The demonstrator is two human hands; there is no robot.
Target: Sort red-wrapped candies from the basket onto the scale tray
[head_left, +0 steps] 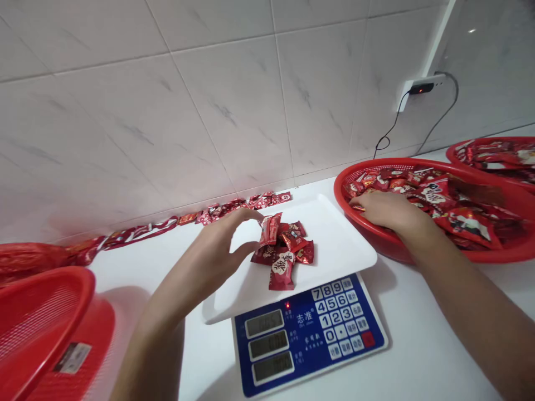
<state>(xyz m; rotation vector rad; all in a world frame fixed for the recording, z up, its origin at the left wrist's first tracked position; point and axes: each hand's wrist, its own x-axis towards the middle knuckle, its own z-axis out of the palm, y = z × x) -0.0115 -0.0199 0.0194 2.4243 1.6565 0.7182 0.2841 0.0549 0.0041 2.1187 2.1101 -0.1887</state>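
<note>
My left hand (pixel 225 239) is over the white scale tray (pixel 334 245), with thumb and index finger closed about a red wrapped candy (pixel 270 229). Under and beside that candy lies a small pile of wrapped candies (pixel 282 268), several in dark red and bright red wrappers. The tray rests on a blue electronic scale (pixel 309 340) with a keypad and three display windows. My right hand (pixel 387 210) reaches into a red basket (pixel 376 245) full of wrapped candies (pixel 434 195). Its fingertips are down among the candies and mostly hidden, so their grip does not show.
A second red basket of candies (pixel 497 156) stands at the far right. Red baskets (pixel 50 334) are at the lower left. Linked red packets (pixel 225 209) lie along the tiled wall (pixel 234 111). A socket strip (pixel 405 92) with cables is on the wall.
</note>
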